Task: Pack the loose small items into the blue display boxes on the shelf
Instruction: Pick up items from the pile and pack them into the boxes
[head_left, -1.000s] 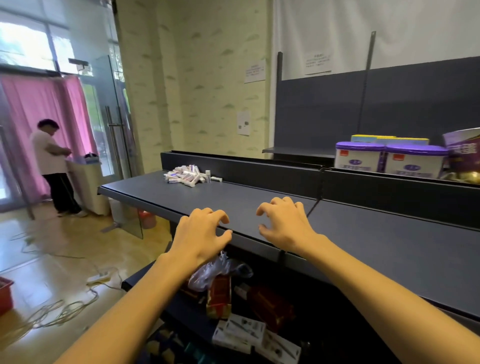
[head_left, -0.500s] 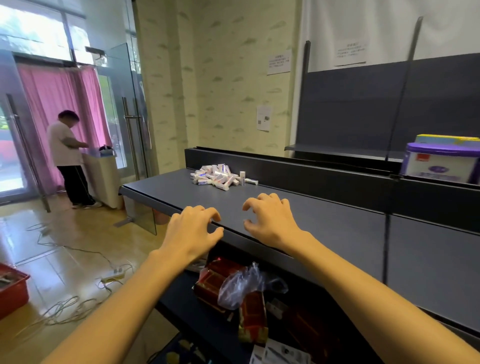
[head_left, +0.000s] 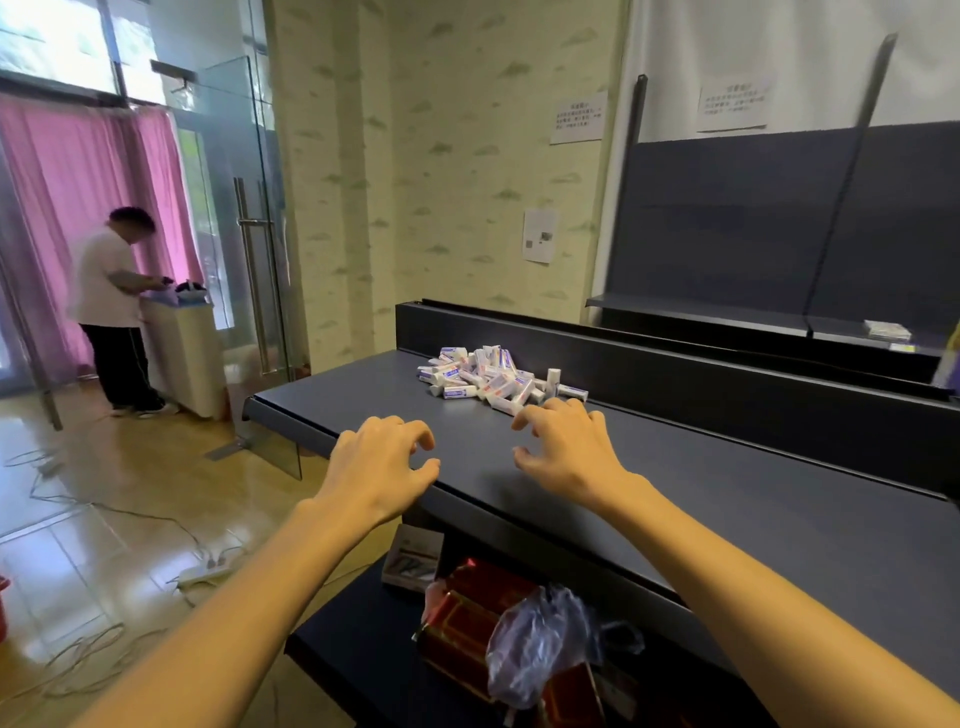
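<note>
White loose small items (head_left: 485, 375) are lying heaped on the dark shelf (head_left: 727, 499), centre frame. Left hand (head_left: 382, 467) and right hand (head_left: 566, 447) are hovering just short, grip loosely curled, empty, likely readying to gather; no blue boxes showing.

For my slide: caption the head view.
Both hands, left hand and right hand, hover empty near a pile of small white boxes.
</note>
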